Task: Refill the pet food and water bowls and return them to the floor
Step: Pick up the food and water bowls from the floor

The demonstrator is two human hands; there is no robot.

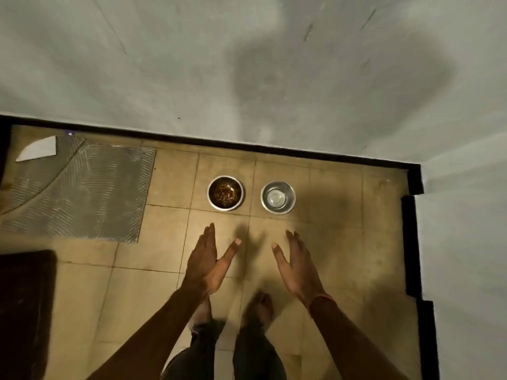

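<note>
While the person stands and looks down, two shiny metal bowls sit side by side on the tan tiled floor (329, 242), close to the wall (192, 64) with its black strip (192, 138) along the bottom. The food bowl (225, 193) is the one on the left, and it holds brown bits of pet food. The water bowl (278, 197) is the one on the right, and it holds clear water. The two bowls are near each other but do not touch. Both hands are held out over the floor, on the near side of the bowls, and they touch nothing. The left hand (206, 263) is flat with its fingers straight and close together, and its thumb sticks out to the side. The right hand (299, 266) looks the same, with straight fingers and the thumb pointing in toward the other hand. The hands are apart, with a gap of floor between them. Below the hands are two bare feet (260, 305) and dark trouser legs (255, 352). A thin red band (322, 298) goes round the right wrist. Far to the left, a grey ridged mat (82, 193) lies flat on the floor, and a white scrap (37, 152) lies at its top corner. A dark rug (24, 311) lies at the left edge. A big soft shadow falls on the wall above the bowls.
</note>
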